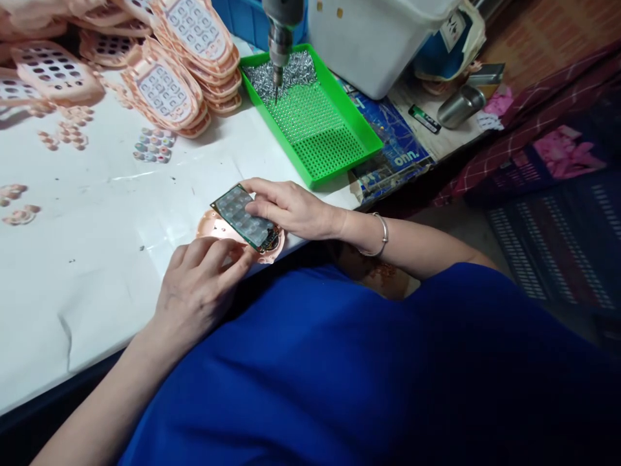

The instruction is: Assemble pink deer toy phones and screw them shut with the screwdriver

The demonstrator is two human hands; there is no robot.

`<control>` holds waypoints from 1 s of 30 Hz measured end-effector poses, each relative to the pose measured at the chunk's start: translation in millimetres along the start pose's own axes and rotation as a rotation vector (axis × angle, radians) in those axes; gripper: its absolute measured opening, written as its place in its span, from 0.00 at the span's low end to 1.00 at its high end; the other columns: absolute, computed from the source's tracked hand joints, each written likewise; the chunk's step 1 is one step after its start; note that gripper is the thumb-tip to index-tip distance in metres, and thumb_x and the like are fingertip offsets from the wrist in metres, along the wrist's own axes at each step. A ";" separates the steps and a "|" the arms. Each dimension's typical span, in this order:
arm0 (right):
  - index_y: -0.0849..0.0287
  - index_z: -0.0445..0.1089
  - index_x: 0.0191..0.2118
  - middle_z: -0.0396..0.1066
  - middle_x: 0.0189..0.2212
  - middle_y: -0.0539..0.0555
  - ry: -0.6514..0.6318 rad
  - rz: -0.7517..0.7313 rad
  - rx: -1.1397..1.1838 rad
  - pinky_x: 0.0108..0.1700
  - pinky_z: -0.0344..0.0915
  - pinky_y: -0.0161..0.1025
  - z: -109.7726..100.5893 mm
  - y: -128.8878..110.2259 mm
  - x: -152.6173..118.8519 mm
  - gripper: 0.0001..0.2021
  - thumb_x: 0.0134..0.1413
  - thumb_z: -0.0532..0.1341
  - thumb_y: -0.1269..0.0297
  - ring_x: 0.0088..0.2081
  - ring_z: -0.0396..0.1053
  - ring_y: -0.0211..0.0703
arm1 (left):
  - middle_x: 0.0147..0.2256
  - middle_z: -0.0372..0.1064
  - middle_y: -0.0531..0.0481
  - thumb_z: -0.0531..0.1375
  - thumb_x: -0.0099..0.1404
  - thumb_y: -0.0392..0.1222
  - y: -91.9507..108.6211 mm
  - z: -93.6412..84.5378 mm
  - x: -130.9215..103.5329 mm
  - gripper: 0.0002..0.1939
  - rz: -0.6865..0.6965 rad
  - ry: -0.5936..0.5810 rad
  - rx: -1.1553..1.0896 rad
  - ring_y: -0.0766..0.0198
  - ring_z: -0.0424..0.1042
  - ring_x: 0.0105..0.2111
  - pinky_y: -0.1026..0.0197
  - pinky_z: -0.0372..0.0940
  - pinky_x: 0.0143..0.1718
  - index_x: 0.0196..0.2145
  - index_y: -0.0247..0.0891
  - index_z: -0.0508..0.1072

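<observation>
A green circuit board point(245, 217) with a grey keypad face is gripped by my right hand point(295, 210), thumb on top and fingers at its far edge. The board is tilted over a pink plastic toy-phone shell point(208, 226), which lies at the table's front edge and is partly covered by it. My left hand point(201, 275) is closed at the near side of the shell, its fingers curled against it. One left fingertip reaches the board's lower corner. Part of the left grip is hidden under the hand.
An electric screwdriver point(280, 48) hangs above a green tray point(359, 139) of screws point(301, 70). Stacked pink phone shells point(165, 90), small coloured buttons point(154, 145) and pink pieces point(68, 133) lie on the white table point(97, 259). A grey bin point(369, 39) and metal cup point(460, 107) stand to the right.
</observation>
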State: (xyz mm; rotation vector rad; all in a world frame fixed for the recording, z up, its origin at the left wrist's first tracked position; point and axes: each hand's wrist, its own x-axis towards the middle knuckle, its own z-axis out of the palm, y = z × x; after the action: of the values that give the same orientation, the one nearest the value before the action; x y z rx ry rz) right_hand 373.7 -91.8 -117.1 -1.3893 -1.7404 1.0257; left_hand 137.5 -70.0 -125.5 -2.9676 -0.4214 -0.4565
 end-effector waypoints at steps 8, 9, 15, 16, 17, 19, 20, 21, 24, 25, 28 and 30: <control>0.64 0.66 0.61 0.75 0.42 0.53 -0.052 0.051 -0.123 0.50 0.64 0.35 -1.3 -9.4 1.6 0.18 0.70 0.55 0.68 0.46 0.72 0.41 | 0.44 0.76 0.46 0.56 0.68 0.27 -1.3 -0.6 0.5 0.19 0.012 0.016 -0.021 0.53 0.70 0.41 0.53 0.64 0.39 0.53 0.43 0.71; 0.62 0.66 0.61 0.76 0.45 0.55 -0.043 0.050 -0.139 0.52 0.64 0.36 -1.4 -10.9 1.4 0.18 0.70 0.55 0.68 0.48 0.73 0.42 | 0.44 0.76 0.45 0.56 0.68 0.26 -1.5 -0.7 0.8 0.19 0.020 0.026 -0.026 0.52 0.69 0.41 0.53 0.64 0.39 0.53 0.42 0.71; 0.57 0.69 0.60 0.77 0.49 0.55 -0.057 0.059 -0.191 0.54 0.65 0.38 -2.9 -16.2 3.8 0.17 0.69 0.57 0.67 0.51 0.74 0.46 | 0.44 0.76 0.47 0.55 0.67 0.26 -1.7 0.8 -0.2 0.21 0.013 0.038 -0.040 0.53 0.69 0.41 0.53 0.63 0.39 0.54 0.44 0.71; 0.57 0.69 0.60 0.77 0.47 0.54 -0.063 0.064 -0.184 0.53 0.66 0.38 -3.1 -15.7 4.7 0.17 0.69 0.57 0.67 0.49 0.75 0.45 | 0.44 0.76 0.47 0.55 0.67 0.26 -1.7 0.9 0.1 0.21 0.008 0.034 -0.027 0.54 0.70 0.41 0.54 0.63 0.40 0.54 0.44 0.71; 0.58 0.69 0.60 0.77 0.44 0.54 -0.070 0.066 -0.179 0.52 0.66 0.37 -3.3 -15.0 5.5 0.17 0.69 0.57 0.67 0.48 0.74 0.44 | 0.44 0.76 0.47 0.55 0.67 0.26 -1.8 0.9 0.8 0.21 0.008 0.029 -0.010 0.54 0.70 0.42 0.54 0.64 0.40 0.53 0.44 0.71; 0.60 0.68 0.62 0.77 0.42 0.53 -0.088 0.061 -0.178 0.51 0.66 0.37 -3.4 -13.1 6.8 0.19 0.69 0.56 0.67 0.45 0.74 0.43 | 0.42 0.76 0.47 0.55 0.67 0.26 -2.4 1.5 3.0 0.19 0.028 0.065 0.023 0.55 0.69 0.40 0.55 0.64 0.38 0.51 0.43 0.72; 0.62 0.67 0.64 0.77 0.42 0.53 -0.097 0.051 -0.180 0.52 0.66 0.37 -3.4 -12.3 7.1 0.20 0.70 0.55 0.67 0.45 0.74 0.43 | 0.40 0.76 0.47 0.54 0.68 0.27 -2.9 2.0 4.4 0.18 0.045 0.096 0.030 0.55 0.69 0.38 0.55 0.63 0.37 0.50 0.43 0.72; 0.63 0.66 0.64 0.77 0.42 0.54 -0.107 0.037 -0.180 0.53 0.65 0.37 -3.4 -11.6 7.2 0.21 0.70 0.54 0.67 0.46 0.73 0.42 | 0.38 0.75 0.48 0.54 0.68 0.27 -3.5 2.8 5.7 0.17 0.062 0.130 0.028 0.55 0.68 0.37 0.55 0.62 0.35 0.48 0.43 0.73; 0.64 0.65 0.66 0.77 0.45 0.55 -0.126 0.005 -0.191 0.54 0.65 0.38 -3.9 -11.2 6.4 0.22 0.71 0.53 0.65 0.47 0.72 0.42 | 0.36 0.74 0.47 0.54 0.67 0.27 -5.0 5.4 8.4 0.16 0.094 0.195 0.001 0.53 0.66 0.35 0.55 0.60 0.32 0.47 0.42 0.73; 0.64 0.64 0.66 0.77 0.44 0.55 -0.128 0.002 -0.200 0.54 0.65 0.38 -4.1 -11.5 5.8 0.22 0.71 0.53 0.64 0.47 0.73 0.42 | 0.36 0.73 0.47 0.54 0.66 0.27 -5.2 5.9 8.9 0.17 0.096 0.192 -0.006 0.53 0.66 0.35 0.55 0.60 0.33 0.48 0.42 0.72; 0.63 0.64 0.66 0.78 0.40 0.53 -0.118 0.012 -0.235 0.52 0.66 0.38 -4.5 -13.0 4.3 0.23 0.71 0.53 0.62 0.45 0.74 0.43 | 0.36 0.73 0.45 0.55 0.65 0.26 -4.9 5.7 9.6 0.17 0.100 0.204 -0.020 0.51 0.64 0.36 0.54 0.59 0.32 0.48 0.39 0.72; 0.61 0.65 0.66 0.78 0.39 0.53 -0.111 0.023 -0.255 0.51 0.67 0.39 -4.4 -14.0 3.9 0.22 0.71 0.53 0.62 0.44 0.74 0.44 | 0.36 0.72 0.44 0.56 0.65 0.25 -4.4 4.7 10.1 0.17 0.108 0.205 -0.027 0.51 0.64 0.36 0.54 0.58 0.33 0.48 0.38 0.72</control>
State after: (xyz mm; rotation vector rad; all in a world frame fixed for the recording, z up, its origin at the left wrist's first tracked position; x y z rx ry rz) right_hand 370.4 -89.0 -102.5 -1.5357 -1.9969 0.9332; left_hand 146.8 -62.5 -126.5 -2.9108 -0.2342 -0.7496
